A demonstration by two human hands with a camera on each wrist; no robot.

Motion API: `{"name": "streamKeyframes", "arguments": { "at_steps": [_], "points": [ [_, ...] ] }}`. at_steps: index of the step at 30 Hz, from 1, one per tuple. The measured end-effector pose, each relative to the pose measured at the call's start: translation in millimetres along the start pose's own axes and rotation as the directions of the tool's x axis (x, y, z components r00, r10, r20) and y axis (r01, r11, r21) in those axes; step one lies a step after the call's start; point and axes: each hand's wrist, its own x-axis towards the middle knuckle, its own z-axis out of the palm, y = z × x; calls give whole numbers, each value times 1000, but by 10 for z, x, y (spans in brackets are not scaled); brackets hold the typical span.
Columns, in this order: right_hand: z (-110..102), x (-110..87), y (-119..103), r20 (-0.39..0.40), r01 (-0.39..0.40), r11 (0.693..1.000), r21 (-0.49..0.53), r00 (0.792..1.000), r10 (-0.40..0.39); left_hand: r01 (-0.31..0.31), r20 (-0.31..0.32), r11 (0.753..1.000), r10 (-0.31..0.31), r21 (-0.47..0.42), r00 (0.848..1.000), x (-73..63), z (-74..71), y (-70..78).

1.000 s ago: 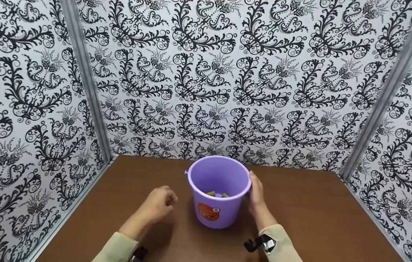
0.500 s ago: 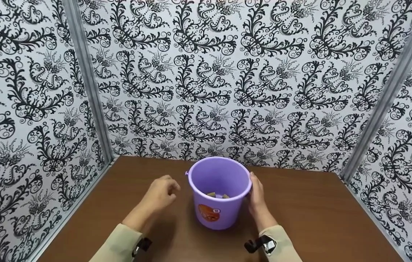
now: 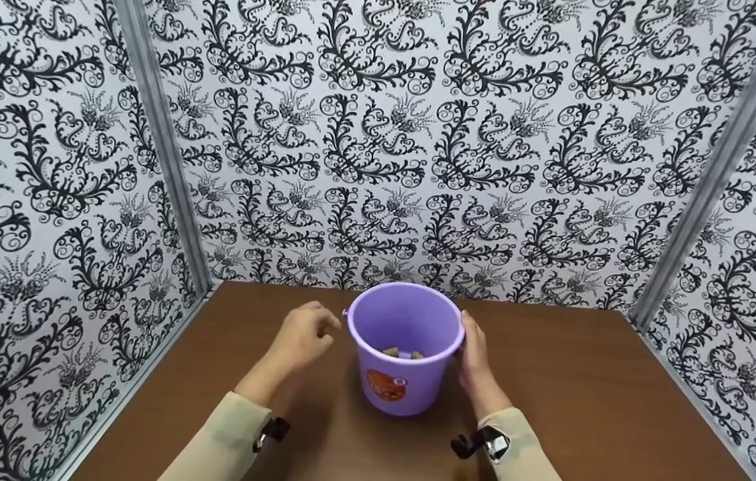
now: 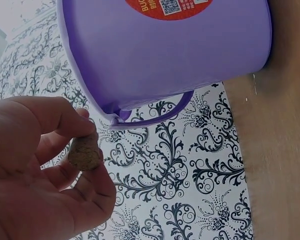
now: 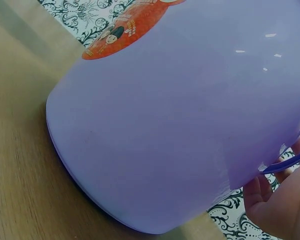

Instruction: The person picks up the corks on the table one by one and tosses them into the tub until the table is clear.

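A purple bucket [image 3: 428, 382] with an orange-red label [image 3: 386, 385] stands upright on the table. Two small tan pieces [image 3: 390, 352] show at its bottom. My left hand [image 3: 301, 335] is just outside the left rim; the left wrist view shows its thumb and fingers pinching a short brown cork [image 4: 85, 154] with a rough, speckled end. On the opposite side, my right hand [image 3: 474, 353] grips the bucket by its right edge, fingers near the rim and behind the handle [image 5: 290, 163]. The bucket's handle [image 4: 165, 117] hangs down along its far side.
The brown wooden table [image 3: 571, 387] runs back to a patterned back wall [image 3: 378, 147]. Patterned side panels [image 3: 43, 220] with grey metal posts [image 3: 164, 147] enclose it left and right. Both wrists carry small black camera mounts [image 3: 269, 433].
My left hand has moved up and to the right, closer to the bucket's left rim. My right hand and the bucket have stayed in place; the head view has tilted slightly.
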Motion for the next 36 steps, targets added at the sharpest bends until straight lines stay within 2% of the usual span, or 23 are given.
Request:
{"name": "streamKeyframes", "arguments": {
  "at_steps": [4, 8, 14, 20, 26, 36],
  "points": [
    [7, 18, -16, -5, -4, 1000, 8, 1000, 4, 9, -28, 1000, -9, -7, 1000, 60, -22, 46],
    [-3, -4, -1, 0, -17, 1000, -1, 1000, 17, -8, -64, 1000, 7, -16, 998, 72, -9, 90],
    [-21, -35, -3, -11, -24, 1000, -10, 1000, 24, -44, -73, 999, 42, -27, 996, 105, 2, 188],
    [5, -15, -21, 1, -11, 1000, -15, 1000, 11, -56, -91, 998, 52, -39, 995, 163, 8, 262],
    [11, 0, -17, -10, -2, 1000, -8, 1000, 2, -45, -74, 998, 41, -54, 996, 242, 26, 331],
    [11, -9, -14, -5, -12, 1000, -3, 1000, 12, -42, -4, 994, 41, -105, 999, 318, 21, 520]
  ]
}}
